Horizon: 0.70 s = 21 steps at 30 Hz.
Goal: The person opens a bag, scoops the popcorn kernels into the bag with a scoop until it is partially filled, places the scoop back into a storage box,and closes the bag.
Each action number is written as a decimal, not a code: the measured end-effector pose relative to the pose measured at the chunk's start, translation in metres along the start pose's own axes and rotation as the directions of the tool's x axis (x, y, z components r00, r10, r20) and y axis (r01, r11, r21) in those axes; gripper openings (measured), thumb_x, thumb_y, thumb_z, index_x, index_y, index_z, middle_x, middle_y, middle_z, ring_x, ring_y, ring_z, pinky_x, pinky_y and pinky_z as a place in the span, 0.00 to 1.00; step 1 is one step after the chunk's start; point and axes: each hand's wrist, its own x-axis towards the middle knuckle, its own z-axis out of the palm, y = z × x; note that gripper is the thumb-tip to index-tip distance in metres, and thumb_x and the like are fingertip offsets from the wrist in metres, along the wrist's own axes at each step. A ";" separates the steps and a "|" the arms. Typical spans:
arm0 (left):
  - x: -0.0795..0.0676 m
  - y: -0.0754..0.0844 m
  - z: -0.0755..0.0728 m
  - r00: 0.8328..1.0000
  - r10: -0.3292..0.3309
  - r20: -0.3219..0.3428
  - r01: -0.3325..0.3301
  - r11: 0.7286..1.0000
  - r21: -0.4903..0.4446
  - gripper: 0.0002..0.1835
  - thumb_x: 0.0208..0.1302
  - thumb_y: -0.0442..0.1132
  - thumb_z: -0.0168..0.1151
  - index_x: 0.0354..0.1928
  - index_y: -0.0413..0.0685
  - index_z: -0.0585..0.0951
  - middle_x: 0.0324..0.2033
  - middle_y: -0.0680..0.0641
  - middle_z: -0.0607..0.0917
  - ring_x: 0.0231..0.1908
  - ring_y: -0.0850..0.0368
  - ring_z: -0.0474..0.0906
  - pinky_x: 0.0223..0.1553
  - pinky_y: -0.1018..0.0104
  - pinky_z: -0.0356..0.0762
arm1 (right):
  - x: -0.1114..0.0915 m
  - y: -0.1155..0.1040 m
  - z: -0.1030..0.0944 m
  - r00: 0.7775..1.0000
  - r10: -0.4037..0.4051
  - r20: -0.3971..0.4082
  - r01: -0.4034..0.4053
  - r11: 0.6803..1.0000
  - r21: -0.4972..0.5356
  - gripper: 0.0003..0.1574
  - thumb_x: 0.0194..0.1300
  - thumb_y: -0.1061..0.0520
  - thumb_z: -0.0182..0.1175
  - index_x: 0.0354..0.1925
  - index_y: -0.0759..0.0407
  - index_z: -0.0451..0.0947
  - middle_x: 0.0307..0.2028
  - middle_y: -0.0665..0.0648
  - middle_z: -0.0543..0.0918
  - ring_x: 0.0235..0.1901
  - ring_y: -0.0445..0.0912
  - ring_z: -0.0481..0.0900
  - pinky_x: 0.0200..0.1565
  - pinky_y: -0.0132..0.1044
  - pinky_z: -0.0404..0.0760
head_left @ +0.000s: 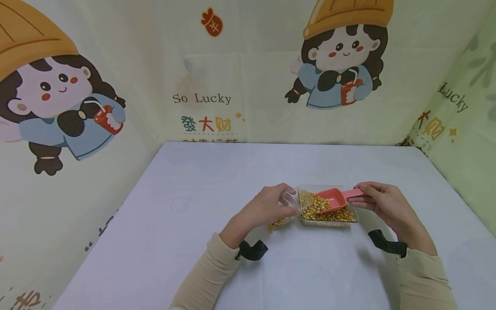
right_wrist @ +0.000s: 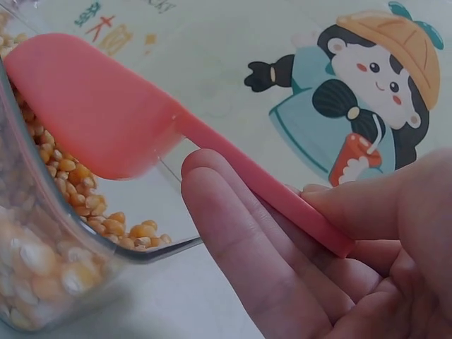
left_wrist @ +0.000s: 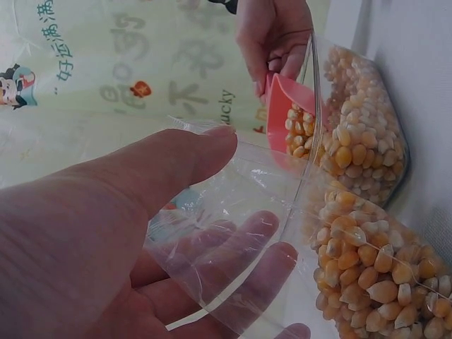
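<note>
Left grip [head_left: 267, 203] holds 1 bag [left_wrist: 381, 272], right grip [head_left: 385, 201] 1 scoop [head_left: 338, 199].

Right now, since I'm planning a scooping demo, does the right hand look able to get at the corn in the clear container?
Likely yes: the right hand holds the pink scoop, which reaches the corn, and no lid covers the clear container.

Premises appear to be a small screened-off recording station. A white, smooth-topped table [head_left: 186, 189] stands enclosed at back and sides by a cream, creased hanging screen [head_left: 263, 94] printed with orange-hatted, blue-clad cartoon figures [head_left: 346, 48] and dark serif "So Lucky" lettering [head_left: 201, 99]. Curved black devices [head_left: 253, 250] at beige sleeve cuffs [head_left: 220, 249] support this finding. Wider building type: undetermined.
</note>
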 end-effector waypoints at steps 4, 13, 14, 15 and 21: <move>0.000 -0.001 0.000 1.000 0.007 0.000 -0.007 1.000 -0.003 0.27 0.60 0.52 0.70 0.59 0.51 0.76 0.44 0.54 0.85 0.44 0.64 0.80 0.45 0.67 0.78 | 0.001 0.003 -0.001 1.000 -0.022 0.013 0.021 0.998 0.066 0.25 0.73 0.48 0.56 0.56 0.66 0.68 0.39 0.48 0.88 0.41 0.44 0.89 0.46 0.35 0.84; 0.000 -0.001 0.000 1.000 0.014 -0.002 -0.014 1.000 -0.004 0.27 0.59 0.52 0.70 0.58 0.52 0.77 0.44 0.55 0.85 0.43 0.65 0.80 0.45 0.67 0.78 | 0.001 0.004 -0.006 0.999 -0.037 0.031 0.032 0.988 0.149 0.14 0.73 0.50 0.56 0.50 0.58 0.74 0.39 0.50 0.87 0.40 0.44 0.89 0.46 0.36 0.84; 0.001 -0.001 0.001 1.000 0.014 -0.001 -0.014 1.000 -0.005 0.27 0.59 0.52 0.71 0.58 0.52 0.77 0.44 0.55 0.85 0.43 0.65 0.80 0.45 0.67 0.78 | 0.001 0.004 -0.006 0.999 -0.036 0.028 0.031 0.987 0.155 0.14 0.73 0.50 0.56 0.50 0.57 0.75 0.39 0.50 0.88 0.40 0.44 0.89 0.46 0.36 0.84; 0.000 -0.001 0.000 1.000 0.013 -0.001 -0.013 1.000 -0.003 0.27 0.59 0.52 0.71 0.58 0.53 0.77 0.44 0.55 0.85 0.43 0.65 0.81 0.45 0.67 0.78 | 0.001 0.004 -0.006 0.999 -0.035 0.026 0.030 0.987 0.161 0.13 0.73 0.50 0.56 0.49 0.56 0.75 0.39 0.50 0.88 0.40 0.44 0.89 0.45 0.36 0.84; 0.000 0.000 0.000 1.000 0.005 -0.003 -0.005 1.000 0.001 0.27 0.60 0.52 0.70 0.59 0.54 0.77 0.44 0.55 0.85 0.44 0.64 0.80 0.45 0.66 0.79 | 0.000 0.003 -0.008 0.999 -0.037 0.015 0.033 0.982 0.185 0.12 0.73 0.49 0.56 0.47 0.54 0.77 0.38 0.50 0.88 0.40 0.45 0.89 0.46 0.37 0.84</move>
